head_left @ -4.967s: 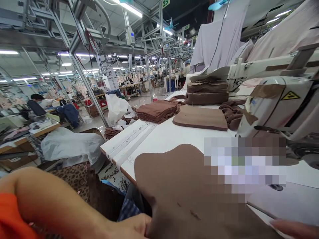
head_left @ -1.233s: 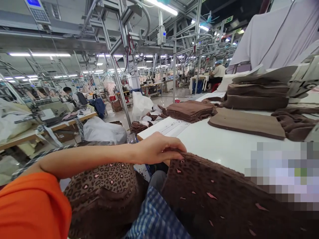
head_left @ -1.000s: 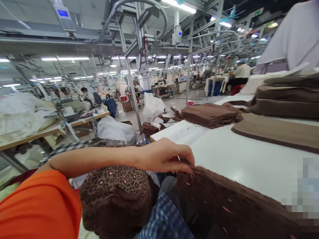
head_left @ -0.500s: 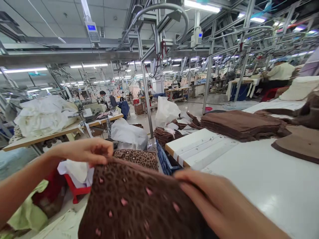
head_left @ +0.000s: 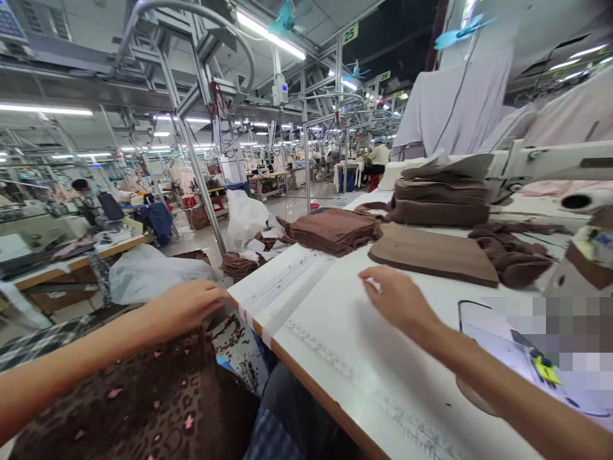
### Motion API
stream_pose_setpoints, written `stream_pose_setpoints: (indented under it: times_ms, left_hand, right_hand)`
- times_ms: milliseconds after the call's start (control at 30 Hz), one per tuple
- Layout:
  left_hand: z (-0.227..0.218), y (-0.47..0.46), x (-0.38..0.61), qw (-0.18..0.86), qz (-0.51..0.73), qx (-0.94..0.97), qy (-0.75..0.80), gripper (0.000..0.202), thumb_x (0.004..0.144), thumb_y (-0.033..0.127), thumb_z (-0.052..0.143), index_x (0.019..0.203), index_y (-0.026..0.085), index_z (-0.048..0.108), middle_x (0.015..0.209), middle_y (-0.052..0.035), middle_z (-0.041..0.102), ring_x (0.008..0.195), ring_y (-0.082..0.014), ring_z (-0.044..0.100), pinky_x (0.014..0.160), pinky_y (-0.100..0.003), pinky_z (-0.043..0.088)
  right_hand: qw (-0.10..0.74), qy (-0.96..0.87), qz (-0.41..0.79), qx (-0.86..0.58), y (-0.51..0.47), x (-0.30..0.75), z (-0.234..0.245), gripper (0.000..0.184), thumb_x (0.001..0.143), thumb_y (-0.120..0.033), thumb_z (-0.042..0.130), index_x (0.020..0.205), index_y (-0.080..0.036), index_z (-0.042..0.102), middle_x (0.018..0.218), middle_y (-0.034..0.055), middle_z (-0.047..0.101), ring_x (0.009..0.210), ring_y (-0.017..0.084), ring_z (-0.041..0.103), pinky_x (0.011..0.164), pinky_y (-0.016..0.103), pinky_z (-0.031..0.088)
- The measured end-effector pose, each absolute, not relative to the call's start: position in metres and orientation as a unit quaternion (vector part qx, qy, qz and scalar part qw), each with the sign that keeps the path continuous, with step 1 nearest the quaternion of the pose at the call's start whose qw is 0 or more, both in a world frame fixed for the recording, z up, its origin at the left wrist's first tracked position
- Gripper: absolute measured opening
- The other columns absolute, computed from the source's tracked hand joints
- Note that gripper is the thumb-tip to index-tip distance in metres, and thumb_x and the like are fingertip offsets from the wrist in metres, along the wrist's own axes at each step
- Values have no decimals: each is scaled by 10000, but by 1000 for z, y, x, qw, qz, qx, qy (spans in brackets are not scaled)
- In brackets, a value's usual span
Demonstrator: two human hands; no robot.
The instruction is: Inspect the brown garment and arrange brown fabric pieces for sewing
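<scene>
My left hand (head_left: 198,300) is closed at the top edge of a dark brown leopard-print fabric piece (head_left: 143,396) with small pink patches, which hangs down at the lower left. Its fingertips point right, and the grip itself is partly hidden. My right hand (head_left: 390,294) reaches over the white table (head_left: 325,332), fingers loosely curled and apart, holding nothing that I can see. Just beyond that hand lies a flat brown cut panel (head_left: 431,252). A stack of brown fabric pieces (head_left: 332,230) sits to its left, farther back.
A taller brown stack (head_left: 440,201) stands at the back, with crumpled brown fabric (head_left: 514,255) to its right. A white sewing machine (head_left: 569,160) is at the far right. A yellow tool (head_left: 544,367) lies at the table's right. Plastic bags (head_left: 153,275) fill the floor side.
My right hand has let go of the leopard-print fabric and moved out over the table. The fabric has dropped to the lower left by my left hand. The view has turned right.
</scene>
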State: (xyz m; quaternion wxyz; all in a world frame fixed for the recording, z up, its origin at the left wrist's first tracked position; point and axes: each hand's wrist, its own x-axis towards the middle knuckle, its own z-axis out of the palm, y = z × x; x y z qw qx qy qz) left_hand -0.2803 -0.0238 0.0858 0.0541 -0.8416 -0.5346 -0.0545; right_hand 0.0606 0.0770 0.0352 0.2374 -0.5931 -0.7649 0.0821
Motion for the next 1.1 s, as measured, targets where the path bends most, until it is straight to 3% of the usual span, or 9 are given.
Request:
stream_pose_setpoints:
  times_ms: [67, 133, 300, 433, 633, 833, 1000, 1100]
  left_hand:
    - [84, 31, -225, 38, -54, -869, -490, 207, 897, 272, 472, 937, 142, 628, 931, -62, 648, 865, -153, 602, 784, -305, 493]
    - [81, 88, -172, 31, -68, -883, -464, 277, 888, 340, 510, 1058, 128, 565, 1049, -70, 601, 948, -170, 585, 835, -389, 506]
    - [71, 209, -85, 23, -147, -865, -479, 331, 887, 346, 509, 1154, 150, 521, 1173, -92, 547, 1024, -195, 559, 864, -415, 502]
    - [61, 264, -69, -28, -161, -839, -518, 333, 886, 348, 512, 1150, 147, 521, 1157, -90, 554, 1007, -190, 565, 851, -408, 508]
    - [51, 290, -74, -113, -156, -813, -550, 339, 882, 353, 517, 1145, 139, 524, 1142, -85, 560, 997, -194, 570, 839, -404, 513]
    - [57, 289, -73, -109, -194, -791, -570, 345, 880, 357, 519, 1145, 136, 524, 1141, -83, 560, 1000, -200, 570, 839, -406, 512]
    - [78, 279, -72, -73, -252, -792, -551, 347, 883, 350, 516, 1161, 142, 513, 1160, -92, 551, 1014, -196, 564, 852, -415, 507]
    - [97, 260, -80, -92, -244, -812, -522, 343, 883, 349, 516, 1156, 141, 515, 1150, -89, 552, 1002, -192, 566, 841, -407, 510]
  right_hand:
    - [233, -710, 54, -662, 113, 94, 37, 48, 913, -147, 555, 950, -148, 586, 1049, 51, 566, 997, 192, 538, 890, 406, 452]
    - [234, -663, 37, -710, 143, 115, 37, 88, 938, -199, 534, 996, -151, 578, 1065, 58, 560, 1012, 197, 533, 888, 405, 451]
    - [211, -590, 38, -778, 177, 136, 24, 202, 943, -316, 541, 1056, -150, 563, 1096, 75, 540, 1035, 223, 516, 866, 421, 458]
    - [198, -552, 28, -810, 182, 137, 13, 174, 943, -302, 539, 1019, -149, 576, 1107, 69, 532, 1081, 237, 484, 886, 441, 437]
    - [207, -512, 25, -833, 191, 135, 14, 178, 945, -297, 535, 1038, -149, 567, 1076, 62, 542, 1045, 225, 507, 855, 414, 459]
    - [193, -557, -58, -806, 176, 125, 20, 203, 952, -246, 521, 1119, -131, 521, 1071, 70, 540, 1004, 216, 532, 847, 411, 472]
    - [111, -703, -44, -701, 120, 108, 34, 115, 922, -179, 557, 1022, -125, 543, 926, 30, 560, 789, 155, 574, 707, 321, 512]
    - [79, -772, 4, -631, 71, 101, 26, 49, 875, -100, 570, 861, -129, 534, 722, -31, 524, 618, 120, 541, 585, 259, 487]
